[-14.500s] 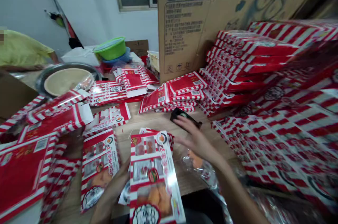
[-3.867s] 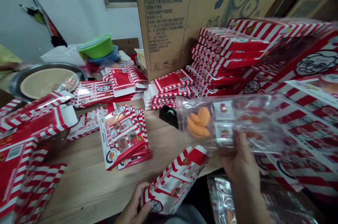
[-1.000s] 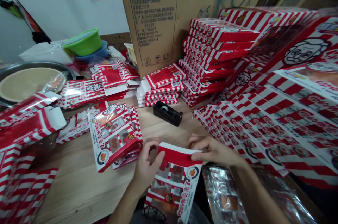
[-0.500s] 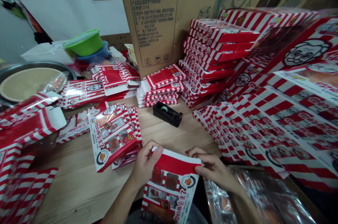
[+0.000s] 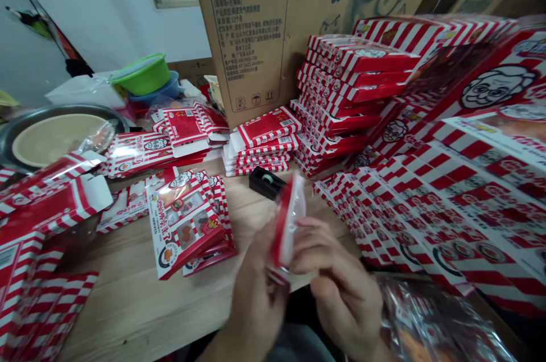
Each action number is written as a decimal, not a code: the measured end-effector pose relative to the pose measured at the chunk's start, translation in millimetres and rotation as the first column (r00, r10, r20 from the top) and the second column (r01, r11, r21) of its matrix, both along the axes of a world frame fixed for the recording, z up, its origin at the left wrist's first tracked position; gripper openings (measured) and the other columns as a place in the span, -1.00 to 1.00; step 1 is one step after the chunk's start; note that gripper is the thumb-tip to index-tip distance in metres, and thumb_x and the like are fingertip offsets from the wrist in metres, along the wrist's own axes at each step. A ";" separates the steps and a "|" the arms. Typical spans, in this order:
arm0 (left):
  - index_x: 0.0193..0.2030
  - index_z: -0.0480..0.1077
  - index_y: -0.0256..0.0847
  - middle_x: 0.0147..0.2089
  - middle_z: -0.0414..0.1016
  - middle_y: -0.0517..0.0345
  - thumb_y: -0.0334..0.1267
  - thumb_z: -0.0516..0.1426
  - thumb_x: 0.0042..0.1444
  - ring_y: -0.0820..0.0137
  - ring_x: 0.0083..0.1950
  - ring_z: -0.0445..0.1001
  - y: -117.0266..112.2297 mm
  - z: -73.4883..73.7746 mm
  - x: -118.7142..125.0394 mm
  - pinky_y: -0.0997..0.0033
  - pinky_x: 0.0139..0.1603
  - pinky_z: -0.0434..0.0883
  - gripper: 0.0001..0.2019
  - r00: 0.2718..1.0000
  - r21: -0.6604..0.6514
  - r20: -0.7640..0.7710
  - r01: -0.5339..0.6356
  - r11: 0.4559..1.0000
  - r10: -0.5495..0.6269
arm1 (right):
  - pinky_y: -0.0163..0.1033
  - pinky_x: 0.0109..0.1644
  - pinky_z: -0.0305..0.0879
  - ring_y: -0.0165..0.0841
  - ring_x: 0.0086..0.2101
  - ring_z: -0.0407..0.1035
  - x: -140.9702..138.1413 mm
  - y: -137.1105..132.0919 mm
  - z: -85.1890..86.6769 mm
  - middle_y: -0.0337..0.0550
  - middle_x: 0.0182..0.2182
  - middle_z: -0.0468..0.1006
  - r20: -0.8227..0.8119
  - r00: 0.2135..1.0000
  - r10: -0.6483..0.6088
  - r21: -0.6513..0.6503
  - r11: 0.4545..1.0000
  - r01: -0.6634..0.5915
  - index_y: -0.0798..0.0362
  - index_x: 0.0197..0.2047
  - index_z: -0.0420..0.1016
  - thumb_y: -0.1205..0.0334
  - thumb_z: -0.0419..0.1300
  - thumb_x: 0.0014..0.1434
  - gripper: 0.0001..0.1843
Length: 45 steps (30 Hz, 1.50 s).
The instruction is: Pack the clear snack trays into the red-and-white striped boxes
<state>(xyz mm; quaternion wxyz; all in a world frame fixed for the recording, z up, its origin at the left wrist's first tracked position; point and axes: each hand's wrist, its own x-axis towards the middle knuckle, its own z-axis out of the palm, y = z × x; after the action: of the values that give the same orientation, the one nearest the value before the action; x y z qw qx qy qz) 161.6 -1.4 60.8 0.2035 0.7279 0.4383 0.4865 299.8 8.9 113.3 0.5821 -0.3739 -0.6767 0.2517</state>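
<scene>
A: Left hand [image 5: 256, 299]?
B: Closed around the lower side of a red-and-white box [image 5: 286, 219], gripping it, fingers blurred.

A: Right hand [image 5: 341, 276]?
B: Curled as well, fingers pressed against the box from the other side, also gripping. Exact finger placing too blurred to make out.

A: And the box?
B: Between both hands, edge-on and slightly tilted, up off the table [image 5: 128, 305], just in front of a black tape dispenser [image 5: 265, 182].

A: Nearest things?
B: Toward the left, a pile of printed boxes [image 5: 183, 219] on the table, near the left hand. Toward the right, overlapping rows of flat boxes [image 5: 426, 219], just beyond the right hand. At lower right, a shiny plastic bag [image 5: 430, 322], close to the right hand.

A: Farther back?
B: Stacks of striped boxes [image 5: 336, 89] against a large cardboard carton [image 5: 251, 26] with blue Chinese print. Far left, a metal tray [image 5: 63, 128], and behind it, a green bowl [image 5: 140, 74] resting on a blue bowl [image 5: 160, 89].
</scene>
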 end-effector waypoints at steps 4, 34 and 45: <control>0.17 0.20 -0.10 -0.11 0.54 0.09 -0.23 0.11 0.19 0.33 -0.16 0.55 13.1 1.0 -33.5 0.43 -0.17 0.49 -0.60 0.933 -0.193 0.177 -0.279 0.941 0.313 | 0.11 0.27 0.03 -0.18 0.09 0.25 4.0 10.3 -8.0 -0.17 0.05 0.41 -0.033 0.966 -0.258 0.084 0.962 0.260 -0.21 0.02 0.41 0.29 0.16 0.21 -0.68; -0.20 0.55 -0.11 0.01 0.56 0.05 -0.39 0.11 0.07 0.16 0.05 0.49 51.3 -1.0 -40.5 0.11 0.05 0.41 -0.77 0.735 -0.376 0.673 0.434 0.819 -0.081 | -0.07 0.02 0.37 -0.28 -0.06 0.46 26.6 37.5 -44.4 -0.23 0.03 0.51 -0.420 0.894 0.156 -0.284 0.913 -0.293 -0.13 -0.36 0.56 0.24 0.15 0.23 -0.82; -0.45 0.53 -0.17 -0.07 0.54 0.00 -0.34 0.10 0.19 0.21 0.06 0.44 50.9 -1.5 -47.2 0.14 0.07 0.37 -0.76 0.807 -0.301 0.553 0.426 0.853 -0.208 | -0.12 0.06 0.32 -0.33 -0.18 0.48 20.5 29.3 -30.7 -0.25 -0.25 0.62 -0.289 0.953 0.087 -0.279 0.945 -0.171 -0.20 -0.04 0.48 0.19 0.28 0.14 -0.71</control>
<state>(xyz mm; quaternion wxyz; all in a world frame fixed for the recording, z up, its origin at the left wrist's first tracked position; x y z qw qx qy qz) 114.4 49.5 59.4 0.5384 0.5808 0.3312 0.5129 320.3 38.2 82.6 0.5878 -0.3744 -0.5672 0.4389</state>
